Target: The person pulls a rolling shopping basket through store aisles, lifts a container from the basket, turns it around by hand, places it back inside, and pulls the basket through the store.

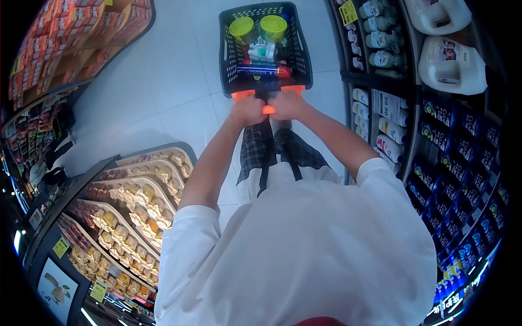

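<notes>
Both of my hands are closed round the orange handle of a black shopping basket [224, 60], side by side at its near edge. My left hand [249, 111] is on the left part of the handle [268, 110], and my right hand [286, 105] grips the right part. Inside the basket lie two tubs with yellow-green lids [242, 26] [273, 25], a white and green package [262, 50], and a blue and red item [265, 70] near the front.
Shelves with bottles [391, 129], large white jugs [453, 65] and dark blue packs [451, 163] line the right. A tiered produce display [128, 217] stands at lower left, orange boxes [65, 41] at upper left. Another person [48, 171] is at far left.
</notes>
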`<state>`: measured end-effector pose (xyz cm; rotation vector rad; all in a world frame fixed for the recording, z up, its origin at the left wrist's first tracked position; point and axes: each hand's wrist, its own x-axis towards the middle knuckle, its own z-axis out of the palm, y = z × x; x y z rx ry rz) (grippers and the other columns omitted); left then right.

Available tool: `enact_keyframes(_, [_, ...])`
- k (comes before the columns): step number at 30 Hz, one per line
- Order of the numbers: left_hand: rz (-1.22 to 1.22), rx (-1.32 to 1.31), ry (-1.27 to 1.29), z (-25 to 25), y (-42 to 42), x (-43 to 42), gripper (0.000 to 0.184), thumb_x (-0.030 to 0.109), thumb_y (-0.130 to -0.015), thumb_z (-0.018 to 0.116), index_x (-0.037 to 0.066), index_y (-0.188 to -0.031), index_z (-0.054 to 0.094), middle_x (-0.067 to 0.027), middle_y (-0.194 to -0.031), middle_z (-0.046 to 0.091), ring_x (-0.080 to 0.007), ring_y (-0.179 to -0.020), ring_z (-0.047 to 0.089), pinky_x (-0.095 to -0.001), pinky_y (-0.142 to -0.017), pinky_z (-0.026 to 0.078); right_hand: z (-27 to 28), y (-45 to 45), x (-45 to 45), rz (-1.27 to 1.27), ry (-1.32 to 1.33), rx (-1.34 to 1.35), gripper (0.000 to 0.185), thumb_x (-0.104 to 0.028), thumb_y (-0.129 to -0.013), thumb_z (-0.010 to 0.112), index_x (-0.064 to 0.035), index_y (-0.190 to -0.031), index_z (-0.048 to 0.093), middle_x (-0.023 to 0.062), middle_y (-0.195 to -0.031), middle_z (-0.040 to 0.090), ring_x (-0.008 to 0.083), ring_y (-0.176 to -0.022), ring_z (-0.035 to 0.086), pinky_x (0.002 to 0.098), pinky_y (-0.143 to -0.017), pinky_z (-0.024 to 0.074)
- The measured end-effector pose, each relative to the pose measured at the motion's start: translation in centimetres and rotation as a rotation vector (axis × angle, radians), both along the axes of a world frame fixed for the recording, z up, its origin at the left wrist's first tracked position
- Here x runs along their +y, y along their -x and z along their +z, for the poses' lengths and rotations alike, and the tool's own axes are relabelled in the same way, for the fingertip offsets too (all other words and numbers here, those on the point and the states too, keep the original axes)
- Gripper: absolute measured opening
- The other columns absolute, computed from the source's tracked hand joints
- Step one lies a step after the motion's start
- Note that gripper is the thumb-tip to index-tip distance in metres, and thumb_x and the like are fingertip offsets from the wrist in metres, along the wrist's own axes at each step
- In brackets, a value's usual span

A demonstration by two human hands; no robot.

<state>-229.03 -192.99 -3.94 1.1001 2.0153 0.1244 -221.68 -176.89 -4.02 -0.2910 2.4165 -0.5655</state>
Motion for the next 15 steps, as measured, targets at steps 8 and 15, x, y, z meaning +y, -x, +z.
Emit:
enact_keyframes(8, [-0.021, 0.037, 0.017, -1.7, 9.0, 3.5, 0.027, 0.033, -0.071, 0.063, 0.008, -0.078, 0.069, -0.0152, -0.083, 0.069, -0.033, -0.081, 0.066, -0.0444, -0.073, 0.053, -1.6, 8.0, 3.7, -0.064, 0.005, 0.081, 0.033, -0.039, -0.074, 0.069, -0.0095, -0.089, 0.065, 0.0128, -0.083, 0.067, 0.0325, -0.079, 0.065, 0.0457, -0.07, 0.0519])
enact_keyframes(15, [0.098, 0.117, -0.109, 1.1, 15.8, 6.4, 0.028, 0.034, -0.073, 0.062, 0.009, -0.079, 0.071, -0.0136, -0.085, 0.068, -0.0299, -0.085, 0.066, -0.0414, -0.075, 0.053, -0.2, 15.1, 7.1, -0.002, -0.042, 0.191, 0.033, -0.041, -0.073, 0.07, -0.0093, -0.083, 0.067, 0.0095, -0.079, 0.067, 0.0279, -0.074, 0.065, 0.0412, -0.069, 0.0521])
